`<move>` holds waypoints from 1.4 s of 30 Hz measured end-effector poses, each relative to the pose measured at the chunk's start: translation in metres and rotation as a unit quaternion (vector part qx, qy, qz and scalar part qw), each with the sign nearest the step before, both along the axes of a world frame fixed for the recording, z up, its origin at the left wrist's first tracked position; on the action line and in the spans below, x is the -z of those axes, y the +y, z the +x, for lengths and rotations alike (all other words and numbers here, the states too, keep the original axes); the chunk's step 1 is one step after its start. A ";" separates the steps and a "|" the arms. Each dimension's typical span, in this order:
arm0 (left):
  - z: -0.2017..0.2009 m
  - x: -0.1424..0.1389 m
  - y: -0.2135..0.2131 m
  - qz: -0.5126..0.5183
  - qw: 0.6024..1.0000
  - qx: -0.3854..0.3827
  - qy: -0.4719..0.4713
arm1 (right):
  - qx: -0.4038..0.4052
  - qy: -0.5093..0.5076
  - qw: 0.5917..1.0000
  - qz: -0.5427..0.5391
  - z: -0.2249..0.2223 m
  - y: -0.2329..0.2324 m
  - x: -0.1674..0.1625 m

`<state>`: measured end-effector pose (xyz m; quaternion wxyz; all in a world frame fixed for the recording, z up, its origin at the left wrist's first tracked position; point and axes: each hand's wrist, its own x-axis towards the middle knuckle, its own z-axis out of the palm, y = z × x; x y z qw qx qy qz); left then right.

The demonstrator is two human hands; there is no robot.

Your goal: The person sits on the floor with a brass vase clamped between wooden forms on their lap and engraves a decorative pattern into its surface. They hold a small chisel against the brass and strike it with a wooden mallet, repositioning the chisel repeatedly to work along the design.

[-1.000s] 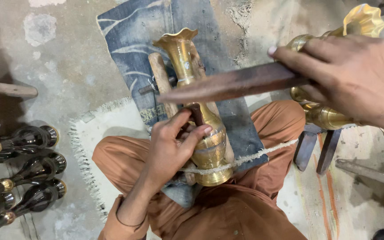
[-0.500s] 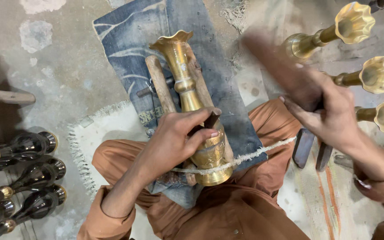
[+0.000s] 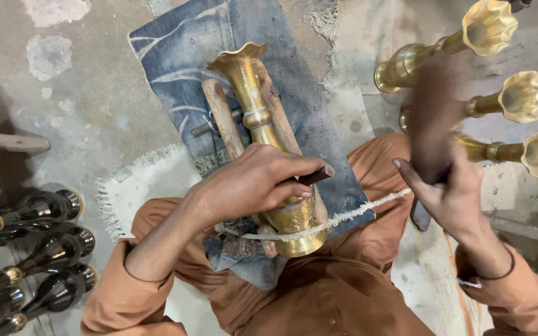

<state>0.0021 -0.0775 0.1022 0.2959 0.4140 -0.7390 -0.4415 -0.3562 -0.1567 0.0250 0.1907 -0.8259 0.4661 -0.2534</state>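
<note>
Left hand: left hand (image 3: 256, 183) clamped round a small dark tool (image 3: 314, 177) — pressed on the brass vase (image 3: 263, 124)
Right hand: right hand (image 3: 449, 193) gripping a blurred wooden stick (image 3: 431, 124) — raised

Single head-worn view, looking almost straight down from above onto the lap and the concrete floor (image 3: 82, 118). Close in, with the left hand (image 3: 253, 183) near centre and the right hand (image 3: 453, 193) toward the right edge. No second view for overlap; frame reaching past both hands to floor on every side.
</note>
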 end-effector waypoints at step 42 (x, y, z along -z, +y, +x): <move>-0.013 0.017 -0.053 0.023 0.969 0.247 -0.008 | 0.084 0.090 0.992 -0.003 -0.017 0.109 0.004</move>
